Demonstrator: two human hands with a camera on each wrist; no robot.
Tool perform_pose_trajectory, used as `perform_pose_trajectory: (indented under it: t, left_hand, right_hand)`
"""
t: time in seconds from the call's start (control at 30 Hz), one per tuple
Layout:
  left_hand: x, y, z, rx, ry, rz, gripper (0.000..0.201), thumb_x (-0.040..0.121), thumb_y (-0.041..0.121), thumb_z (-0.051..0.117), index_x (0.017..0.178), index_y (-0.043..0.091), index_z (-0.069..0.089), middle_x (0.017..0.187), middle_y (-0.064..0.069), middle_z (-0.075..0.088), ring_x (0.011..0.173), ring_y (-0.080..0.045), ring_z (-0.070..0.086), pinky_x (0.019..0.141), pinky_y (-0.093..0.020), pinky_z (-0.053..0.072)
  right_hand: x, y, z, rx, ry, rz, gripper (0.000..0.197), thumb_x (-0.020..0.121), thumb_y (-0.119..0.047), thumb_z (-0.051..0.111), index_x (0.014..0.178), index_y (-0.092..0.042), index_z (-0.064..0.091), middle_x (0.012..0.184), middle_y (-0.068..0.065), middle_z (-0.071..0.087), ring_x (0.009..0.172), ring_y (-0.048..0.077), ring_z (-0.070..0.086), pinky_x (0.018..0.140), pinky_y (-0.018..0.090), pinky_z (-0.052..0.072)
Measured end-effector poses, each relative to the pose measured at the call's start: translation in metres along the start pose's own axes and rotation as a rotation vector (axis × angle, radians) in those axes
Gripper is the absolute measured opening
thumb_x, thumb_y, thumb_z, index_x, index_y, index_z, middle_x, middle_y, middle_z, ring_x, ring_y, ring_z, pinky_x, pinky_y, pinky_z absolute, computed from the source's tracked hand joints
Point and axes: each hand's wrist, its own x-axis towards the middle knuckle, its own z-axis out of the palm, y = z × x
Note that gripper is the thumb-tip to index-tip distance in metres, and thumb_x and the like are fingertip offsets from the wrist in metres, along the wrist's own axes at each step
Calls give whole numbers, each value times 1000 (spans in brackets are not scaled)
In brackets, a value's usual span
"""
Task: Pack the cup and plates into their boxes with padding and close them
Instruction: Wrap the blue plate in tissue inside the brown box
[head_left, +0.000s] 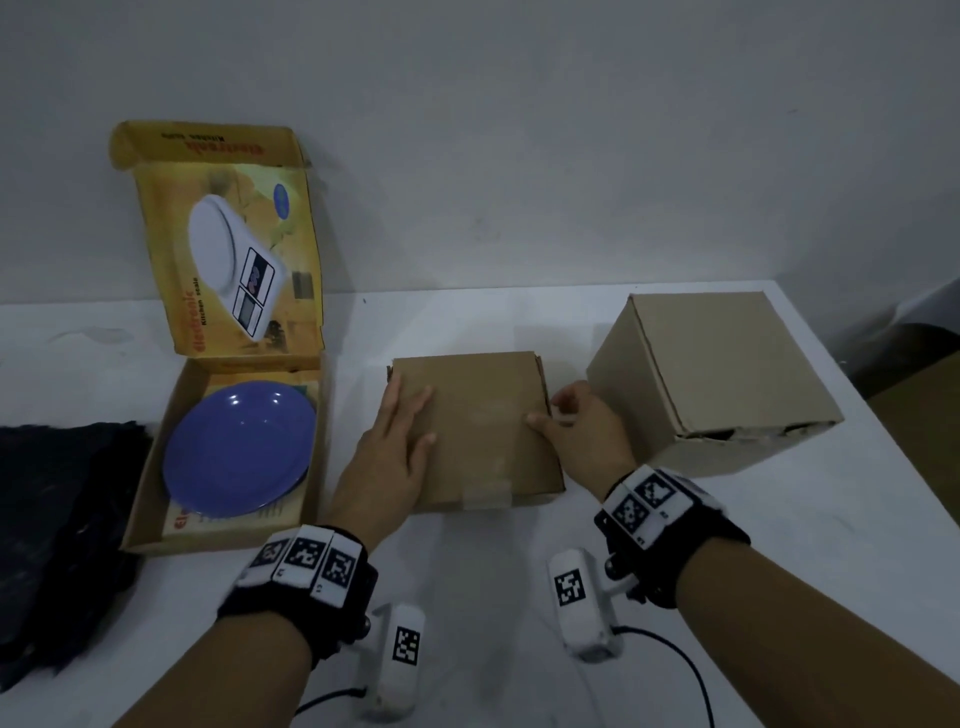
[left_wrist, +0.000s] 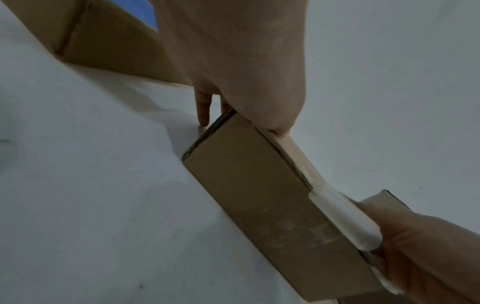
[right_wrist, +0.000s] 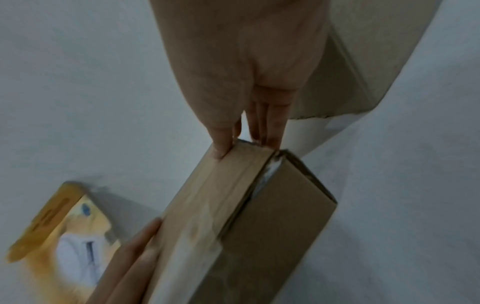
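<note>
A flat brown cardboard box (head_left: 483, 426) lies shut in the middle of the white table (head_left: 467, 597), with pale tape (head_left: 488, 496) over its near edge. My left hand (head_left: 410, 410) lies flat on its left top, fingers straight. My right hand (head_left: 556, 413) grips its right edge, thumb on top and fingers down the side; the right wrist view shows a narrow gap under the lid (right_wrist: 265, 179) there. A blue plate (head_left: 239, 449) sits in the open yellow kitchen-scale box (head_left: 150, 467) at left. No cup is visible.
A taller cube-shaped cardboard box (head_left: 711, 384) stands shut at the right, close to my right hand. Dark cloth (head_left: 62, 519) lies heaped at the table's left edge. The yellow box's lid (head_left: 244, 249) stands upright against the wall. The table's right edge (head_left: 883, 447) runs diagonally.
</note>
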Motion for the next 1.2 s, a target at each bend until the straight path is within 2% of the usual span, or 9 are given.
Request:
perform_pose_trajectory:
  t: [0.1, 0.3, 0.47, 0.6, 0.7, 0.8, 0.9, 1.1, 1.2]
  left_hand:
    - [3, 0, -1, 32, 6, 6, 50, 98, 39, 36, 145, 38, 22, 158, 16, -4, 129, -28, 42, 101, -40, 39]
    - [4, -3, 0, 51, 3, 35, 50, 98, 38, 37, 146, 37, 23, 159, 14, -5, 128, -30, 43, 102, -41, 40]
    - [5, -3, 1, 51, 1, 31, 50, 98, 39, 34, 147, 36, 21, 158, 15, -6, 127, -30, 44, 100, -43, 42]
    - [4, -5, 3, 42, 1, 37, 50, 98, 42, 32, 147, 36, 20, 158, 15, -7, 129, -31, 42, 101, -44, 43]
    - [4, -5, 4, 39, 12, 44, 51, 97, 45, 31, 146, 37, 21, 158, 15, -6, 130, -30, 42, 101, -43, 42]
    - [4, -5, 4, 40, 25, 52, 52, 94, 47, 29, 145, 37, 22, 158, 15, -5, 130, -29, 42, 101, -43, 43]
    - [4, -5, 4, 40, 24, 43, 49, 98, 41, 33, 146, 36, 23, 158, 15, -6, 129, -28, 43, 100, -42, 43]
    - [3, 2, 6, 40, 44, -27, 51, 98, 38, 34, 147, 33, 21, 159, 11, -7, 127, -28, 45, 98, -39, 43]
    - [4, 4, 4, 48, 41, -23, 50, 99, 36, 35, 147, 32, 22, 159, 10, -6, 125, -27, 46, 92, -36, 45]
  right_hand:
    - [-17, -9, 2, -285, 66, -351, 25, 87, -36, 62, 100, -16, 57, 101, 1, 50, 85, 19, 52, 75, 31, 45]
    - [-39, -16, 9, -585, -359, -509, 41, 84, -62, 50, 84, -21, 55, 92, -9, 48, 89, 12, 43, 86, 35, 32]
    - [-46, -15, 11, -433, -396, -625, 10, 77, -18, 60, 72, -11, 55, 77, 2, 55, 73, 19, 50, 67, 30, 41]
    - [-56, -12, 17, -377, -416, -604, 12, 82, -10, 54, 91, -15, 47, 77, 1, 54, 67, 17, 49, 56, 25, 41]
    - [-58, -5, 22, -497, -381, -673, 17, 81, -7, 59, 96, -14, 62, 87, 5, 67, 75, 20, 60, 65, 29, 50]
    - [-66, 6, 39, -790, -233, -930, 19, 56, 3, 70, 62, -15, 65, 59, 2, 63, 49, 18, 57, 44, 22, 45]
    - [-70, 9, 53, -935, -68, -1089, 25, 64, 1, 51, 48, -18, 54, 48, -1, 53, 41, 14, 48, 40, 19, 34]
    - [-71, 27, 60, -1099, 11, -1106, 27, 78, -1, 48, 64, -12, 68, 61, 8, 63, 59, 24, 57, 64, 31, 48]
    - [-70, 22, 50, -954, 47, -1162, 31, 73, 1, 41, 59, -15, 64, 57, 4, 60, 55, 22, 56, 59, 29, 47]
